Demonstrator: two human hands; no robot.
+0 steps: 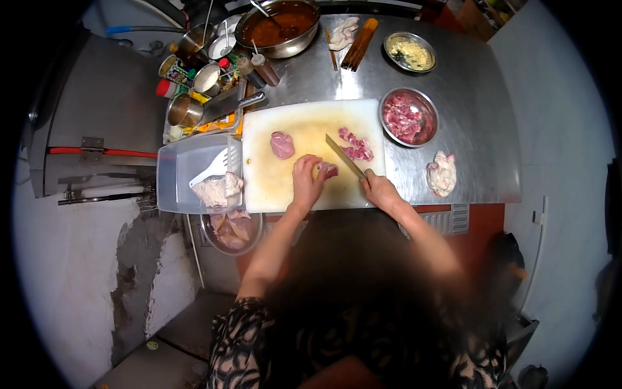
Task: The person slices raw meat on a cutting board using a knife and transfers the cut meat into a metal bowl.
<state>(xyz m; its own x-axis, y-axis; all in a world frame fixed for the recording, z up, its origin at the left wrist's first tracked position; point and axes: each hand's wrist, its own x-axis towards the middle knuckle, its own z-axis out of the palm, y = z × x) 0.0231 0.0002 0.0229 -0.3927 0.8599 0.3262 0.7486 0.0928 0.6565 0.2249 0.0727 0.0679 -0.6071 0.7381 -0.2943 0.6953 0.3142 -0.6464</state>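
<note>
Pretty pink meat (pixel 282 145), white board (pixel 311 123) with yellowy patches, silver-grey counter (pixel 479 133), black-and-tan swirly sleeves (pixel 238 327), rusty-brown sauce (pixel 264 27).

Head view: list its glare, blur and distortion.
Head view, glare: a pale streak on the steel table near the sticks; head view, blur: the dark shape at bottom centre is soft, while the knife looks fairly crisp; head view, distortion: the table's right edge bows, and black fills the corners.

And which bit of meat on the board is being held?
The chunk gripped by the left hand; the rounded piece lies untouched farther left, the small pieces beyond the knife.
</note>
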